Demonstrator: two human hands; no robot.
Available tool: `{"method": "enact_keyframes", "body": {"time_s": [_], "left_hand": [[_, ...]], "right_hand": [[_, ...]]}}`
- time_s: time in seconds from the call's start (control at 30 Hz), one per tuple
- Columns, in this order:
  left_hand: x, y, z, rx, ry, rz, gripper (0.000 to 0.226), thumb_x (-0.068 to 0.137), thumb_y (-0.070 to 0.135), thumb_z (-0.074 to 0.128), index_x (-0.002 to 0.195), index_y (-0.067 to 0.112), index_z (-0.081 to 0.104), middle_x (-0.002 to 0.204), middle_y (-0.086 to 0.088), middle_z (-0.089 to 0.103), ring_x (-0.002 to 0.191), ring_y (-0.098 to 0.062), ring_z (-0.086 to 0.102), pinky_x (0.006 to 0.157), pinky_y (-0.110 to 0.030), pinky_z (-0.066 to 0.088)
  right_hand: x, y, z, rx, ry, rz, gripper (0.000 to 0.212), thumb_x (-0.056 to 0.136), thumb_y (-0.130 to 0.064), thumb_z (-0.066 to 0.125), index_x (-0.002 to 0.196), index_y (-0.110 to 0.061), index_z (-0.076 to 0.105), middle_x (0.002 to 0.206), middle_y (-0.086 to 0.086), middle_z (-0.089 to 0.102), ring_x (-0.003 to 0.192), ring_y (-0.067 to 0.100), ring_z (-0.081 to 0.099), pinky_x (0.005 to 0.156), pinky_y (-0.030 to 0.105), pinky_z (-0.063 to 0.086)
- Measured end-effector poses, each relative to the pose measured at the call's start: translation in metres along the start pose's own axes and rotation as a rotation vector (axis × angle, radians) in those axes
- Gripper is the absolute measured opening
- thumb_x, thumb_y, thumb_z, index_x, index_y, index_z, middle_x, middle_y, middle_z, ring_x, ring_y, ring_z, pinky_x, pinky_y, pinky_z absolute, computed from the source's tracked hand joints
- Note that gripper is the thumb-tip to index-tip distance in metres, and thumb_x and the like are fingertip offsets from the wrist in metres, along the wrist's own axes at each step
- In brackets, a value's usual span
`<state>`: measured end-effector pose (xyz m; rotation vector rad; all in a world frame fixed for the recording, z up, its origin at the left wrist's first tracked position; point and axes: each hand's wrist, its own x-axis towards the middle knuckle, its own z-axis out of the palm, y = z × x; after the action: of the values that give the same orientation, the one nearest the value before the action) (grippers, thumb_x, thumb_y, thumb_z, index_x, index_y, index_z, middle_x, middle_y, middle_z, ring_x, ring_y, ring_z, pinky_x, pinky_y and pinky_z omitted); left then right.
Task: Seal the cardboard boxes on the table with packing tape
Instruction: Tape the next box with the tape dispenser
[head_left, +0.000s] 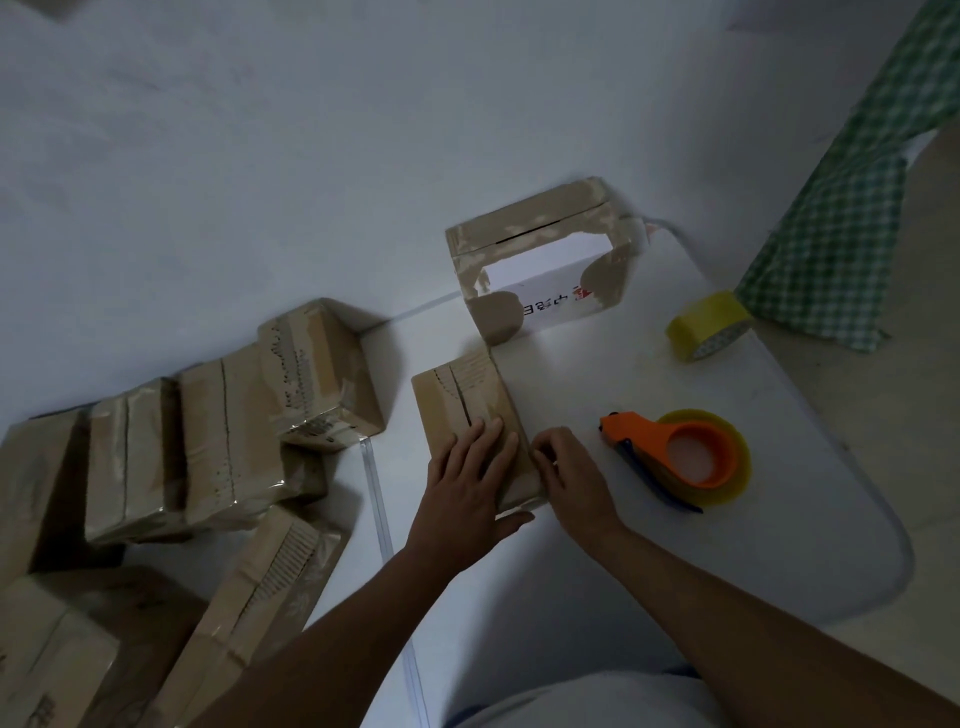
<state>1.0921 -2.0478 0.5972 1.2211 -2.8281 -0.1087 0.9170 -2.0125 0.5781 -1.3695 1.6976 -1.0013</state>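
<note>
**Now reach right for the dispenser**

Your left hand (470, 470) lies flat, fingers straight, pressing the small cardboard box (470, 415) on the desk (779, 545). Your right hand (566, 470) pinches at the box's right edge, fingers curled there. The box's long axis runs away from you, its centre seam still open and untaped at the far end. The orange tape dispenser (685, 457) lies just right of your right hand, the nearer one.

Dark characters, red mark on white box (550, 291) side: upside down, unreadable.
</note>
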Motion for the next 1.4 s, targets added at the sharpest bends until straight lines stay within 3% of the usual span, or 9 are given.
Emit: {"method": "enact_keyframes", "body": {"time_s": [0.27,0.4,0.57,0.73,0.93,1.07,1.2,1.3,1.4], "left_hand": [[-0.001,0.0,0.001,0.001,0.013,0.001,0.088,0.084,0.073,0.051,0.151,0.019,0.034,0.159,-0.009,0.031,0.148,-0.029,0.026,0.118,-0.048,0.024],[-0.001,-0.001,0.0,-0.009,-0.002,-0.003,0.089,0.083,0.073,0.053,0.152,0.019,0.034,0.16,-0.008,0.03,0.148,-0.029,0.025,0.119,-0.048,0.024],[0.001,0.001,-0.001,-0.027,0.007,-0.008,0.087,0.084,0.071,0.054,0.151,0.017,0.039,0.158,-0.009,0.035,0.147,-0.03,0.029,0.117,-0.051,0.028],[0.0,0.003,-0.006,-0.032,0.015,0.0,0.087,0.084,0.071,0.054,0.149,0.014,0.042,0.155,-0.011,0.039,0.144,-0.033,0.034,0.114,-0.054,0.032],[0.0,-0.006,-0.008,-0.061,-0.063,0.081,0.093,0.082,0.078,0.046,0.153,0.019,0.032,0.161,-0.006,0.027,0.15,-0.026,0.018,0.12,-0.049,0.019],[0.002,-0.009,-0.008,-0.061,-0.095,0.137,0.093,0.082,0.077,0.046,0.155,0.022,0.028,0.163,-0.003,0.022,0.151,-0.024,0.014,0.122,-0.048,0.015],[0.007,-0.007,-0.014,-0.096,-0.155,0.127,0.094,0.082,0.08,0.042,0.155,0.024,0.027,0.165,0.001,0.016,0.152,-0.021,0.009,0.123,-0.043,0.007],[0.014,-0.01,-0.033,-0.444,-0.176,-0.01,0.07,0.09,0.071,0.04,0.146,0.029,0.041,0.159,0.007,0.028,0.147,-0.015,0.022,0.121,-0.044,0.02],[0.002,-0.012,-0.044,-0.779,0.087,-0.295,0.037,0.1,0.043,0.048,0.133,0.028,0.055,0.152,0.013,0.038,0.135,-0.006,0.036,0.111,-0.028,0.032]], "right_hand": [[0.01,0.001,0.002,0.014,-0.147,0.222,0.025,0.104,-0.032,0.04,0.119,-0.012,0.045,0.117,0.007,0.051,0.095,0.017,0.056,0.082,0.034,0.052],[0.001,0.003,-0.009,-0.013,-0.213,0.248,0.035,0.103,-0.014,0.039,0.138,-0.011,0.041,0.139,0.007,0.042,0.119,0.017,0.05,0.1,0.029,0.044],[-0.032,-0.006,-0.025,-0.185,-0.153,-0.018,0.041,0.099,-0.002,0.042,0.14,-0.006,0.047,0.136,0.012,0.055,0.122,0.021,0.053,0.106,0.026,0.04],[-0.042,-0.021,-0.011,-0.458,-0.297,-0.088,0.052,0.105,-0.023,0.035,0.152,-0.005,0.02,0.156,0.011,0.03,0.14,0.02,0.034,0.116,0.025,0.023],[-0.033,-0.032,-0.029,0.028,-0.174,0.152,0.033,0.099,-0.03,0.052,0.128,-0.016,0.059,0.118,0.003,0.066,0.101,0.009,0.062,0.088,0.026,0.053],[-0.031,-0.034,-0.021,0.132,-0.129,0.313,0.026,0.095,-0.026,0.06,0.119,-0.016,0.056,0.116,0.0,0.059,0.096,0.006,0.059,0.073,0.014,0.049],[-0.026,-0.039,-0.021,0.137,-0.139,0.332,0.023,0.095,-0.02,0.06,0.116,-0.018,0.051,0.118,0.0,0.056,0.094,0.008,0.06,0.074,0.017,0.05],[-0.025,-0.04,-0.022,0.144,-0.141,0.311,0.025,0.092,-0.021,0.064,0.112,-0.025,0.049,0.117,-0.004,0.055,0.089,0.005,0.061,0.066,0.014,0.047],[-0.025,-0.039,-0.021,0.031,-0.122,0.251,0.025,0.094,-0.02,0.062,0.115,-0.025,0.05,0.119,-0.003,0.052,0.086,0.002,0.059,0.061,0.01,0.045]]}}
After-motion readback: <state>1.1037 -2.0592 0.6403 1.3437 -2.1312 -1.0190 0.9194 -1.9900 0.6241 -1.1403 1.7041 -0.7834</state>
